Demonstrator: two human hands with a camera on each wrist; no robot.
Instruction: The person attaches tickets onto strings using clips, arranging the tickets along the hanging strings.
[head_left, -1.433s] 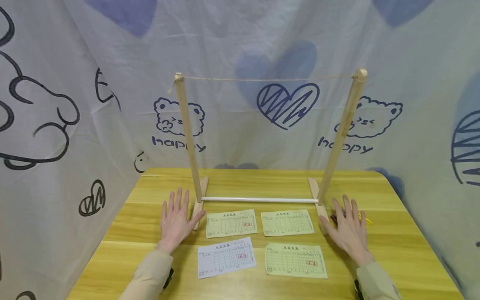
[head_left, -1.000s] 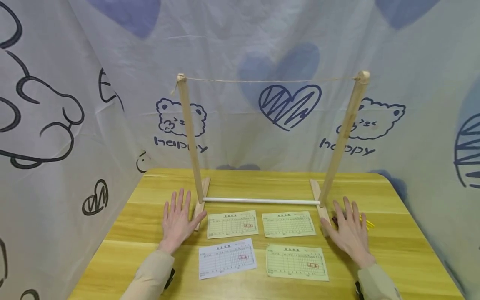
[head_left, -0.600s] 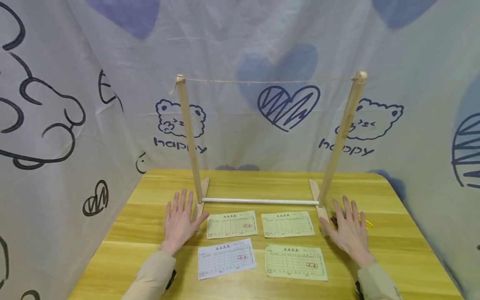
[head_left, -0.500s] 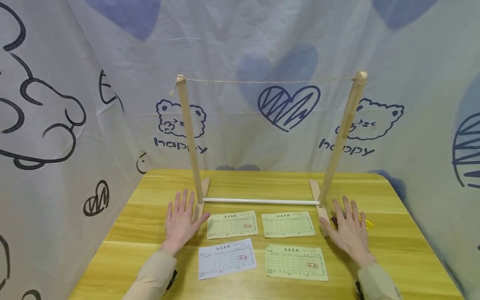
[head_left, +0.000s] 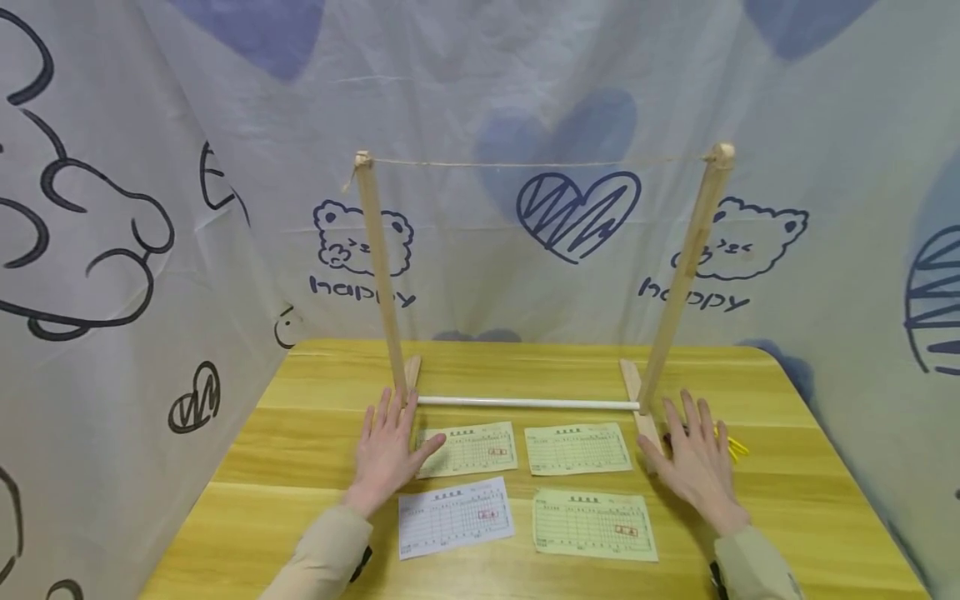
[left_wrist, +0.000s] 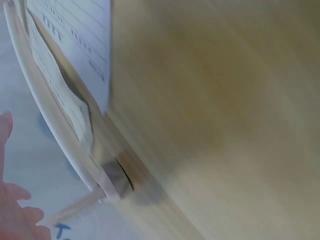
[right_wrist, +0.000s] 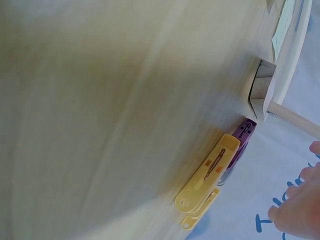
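Observation:
My left hand (head_left: 387, 454) is spread over the left foot of a wooden frame, its thumb overlapping the corner of a yellow-green printed slip (head_left: 472, 451) in the head view. Just in front lies a white slip (head_left: 455, 517) with a red stamp. Fingers straight, my right hand (head_left: 697, 462) hovers by the frame's right foot (head_left: 637, 427) and holds nothing. Under and beyond it are clothespins, a yellow one (right_wrist: 207, 172) and a purple one (right_wrist: 245, 130) in the right wrist view. Two more yellow-green slips, one upper right (head_left: 578, 448), one lower right (head_left: 594, 524), lie between the hands.
The frame has a left post (head_left: 382, 275) and a right post (head_left: 686, 275), with a string (head_left: 525, 165) tied across their tops. A white rod (head_left: 525, 403) joins them low down. A patterned cloth (head_left: 465, 267) hangs behind the wooden table (head_left: 517, 367).
My left hand has moved right and slightly toward me, from beside the frame's left foot to over it and the near slip's corner. The right hand has hardly moved.

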